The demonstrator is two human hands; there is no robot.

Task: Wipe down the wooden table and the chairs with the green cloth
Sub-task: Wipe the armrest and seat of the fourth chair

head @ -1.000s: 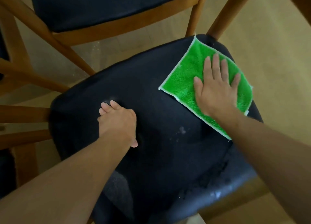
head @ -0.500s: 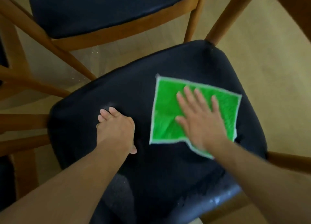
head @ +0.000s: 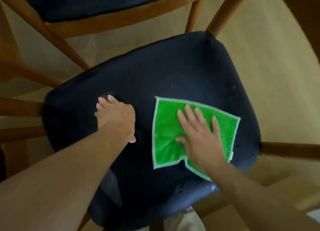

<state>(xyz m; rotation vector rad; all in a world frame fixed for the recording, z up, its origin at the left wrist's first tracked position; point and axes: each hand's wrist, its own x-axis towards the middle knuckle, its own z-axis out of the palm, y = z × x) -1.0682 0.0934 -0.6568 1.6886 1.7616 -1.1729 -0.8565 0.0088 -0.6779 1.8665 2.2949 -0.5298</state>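
A green cloth (head: 166, 137) with a white hem lies flat on the dark padded seat (head: 173, 78) of a wooden chair, right of the seat's middle. My right hand (head: 199, 137) presses flat on the cloth, fingers spread. My left hand (head: 116, 116) rests on the bare seat to the left of the cloth, fingers curled down against the cushion, holding nothing. Pale specks dot the seat near its front and right edges.
A second chair with a dark seat (head: 97, 3) and wooden frame (head: 110, 21) stands just beyond. Wooden chair rails (head: 19, 107) run along the left and a rail (head: 290, 149) on the right. The floor (head: 270, 74) is pale wood.
My right hand has slid the cloth from the seat's far right corner towards me and to the middle right. My left hand has stayed in place.
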